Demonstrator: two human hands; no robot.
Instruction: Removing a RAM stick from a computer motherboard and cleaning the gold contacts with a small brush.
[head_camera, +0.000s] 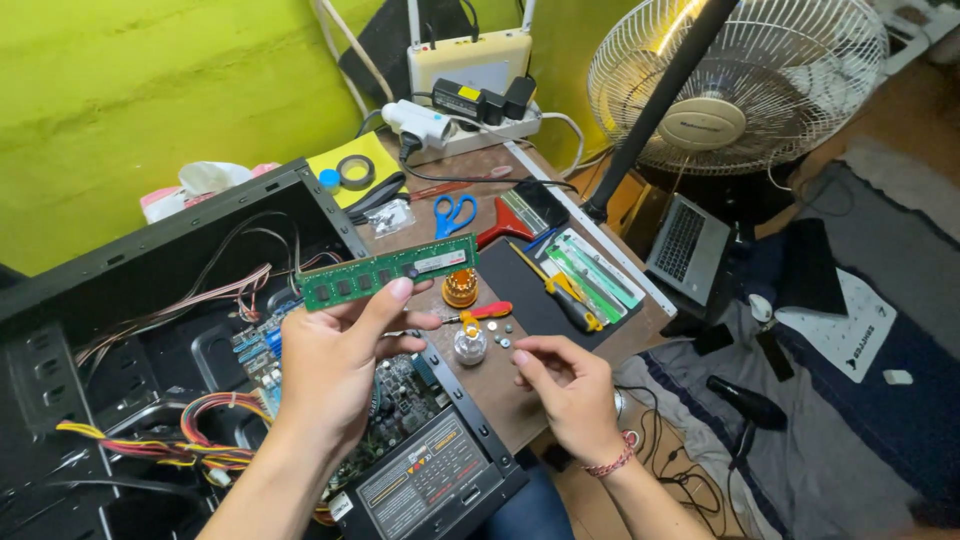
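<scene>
The open black computer case (150, 330) fills the left half of the view, lying on its side with its panel off, so the inside is bare: bundles of coloured cables (170, 445) run along the near left, a motherboard (400, 390) shows under the wrist, and the power supply (425, 480) sits at the near edge. To the right of it the wooden desk (500, 400) carries a black mat (520, 280) with a yellow-handled screwdriver (565, 295) and flat green strips, probably more modules, though the glare makes that hard to confirm. Further back lie blue-handled scissors (455, 215), a roll of black tape (357, 172) and a white power strip (490, 130); a white fan (735, 80) stands at the far right.

The left hand (335, 365) is raised over the case, thumb and fingers clamped on the lower edge of a green memory stick (385, 272), which is held level and lengthwise, clear of the board and touching nothing else. The right hand (570, 385) hovers low over the near desk edge with its fingers loosely curled together and nothing between them, just beside a few small loose screws (500, 333) and a small red-handled screwdriver (480, 313).

As things lie, the case is opened and the stick is out of any slot and in the air; it is not seated in the board, and the side panel is not on.
</scene>
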